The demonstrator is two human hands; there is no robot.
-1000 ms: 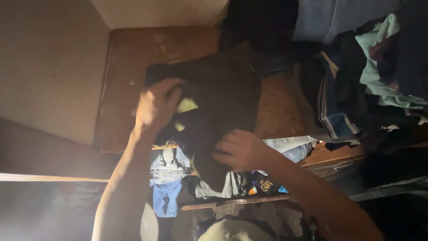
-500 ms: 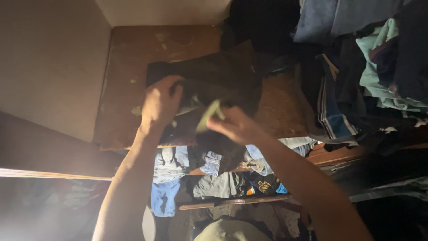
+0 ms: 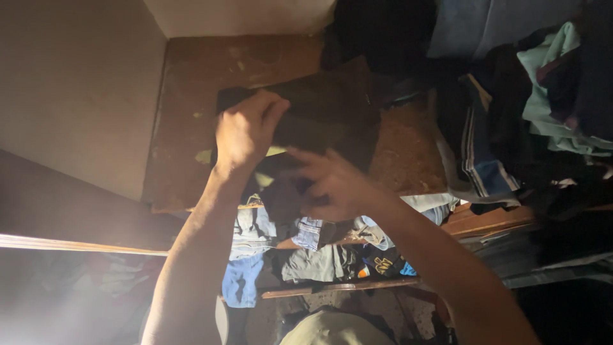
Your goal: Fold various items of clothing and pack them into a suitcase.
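Dim light is falling across a worn brown wooden shelf (image 3: 191, 121) set into a pale corner, and both hands are working at its front edge. The left hand (image 3: 246, 131) is reaching up on a long, nearly straight forearm, its back turned to the camera and its fingers curling down over the near end of a dark folded garment (image 3: 319, 112), gripping the cloth. The right hand (image 3: 329, 185) is coming in from the lower right on a bent arm, its fingers spread and half-curled over the part of the garment that is hanging off the shelf edge; it is touching the fabric, though whether it is pinching it cannot be told. The garment is lying flat on the shelf just beyond the left hand, its long axis running across the shelf from beside that hand toward the right, with one end drooping down under the right hand. A pale greenish patch (image 3: 274, 151) is showing between the two hands. To the right of the hands a heap of mixed clothes (image 3: 511, 115) is spilling over, and below the hands more crumpled clothes (image 3: 306, 255) are lying on a lower shelf.
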